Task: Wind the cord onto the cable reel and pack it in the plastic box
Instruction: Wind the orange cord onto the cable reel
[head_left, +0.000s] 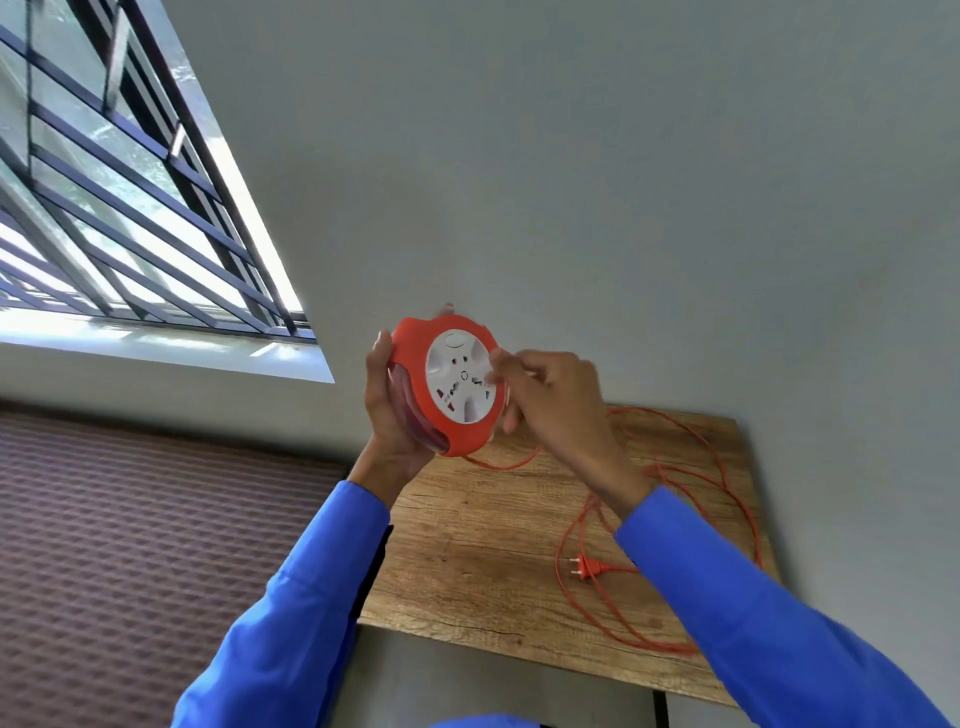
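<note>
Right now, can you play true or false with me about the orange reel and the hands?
1. The left hand holds the cable reel up above the table. True.
2. The plug is stuck into the reel. False: it lies on the table.
3. The cord is all wound up. False: loose loops lie on the table.
4. The right hand has its fingers at the reel's white face. True.
5. The sleeves are green. False: blue.
</note>
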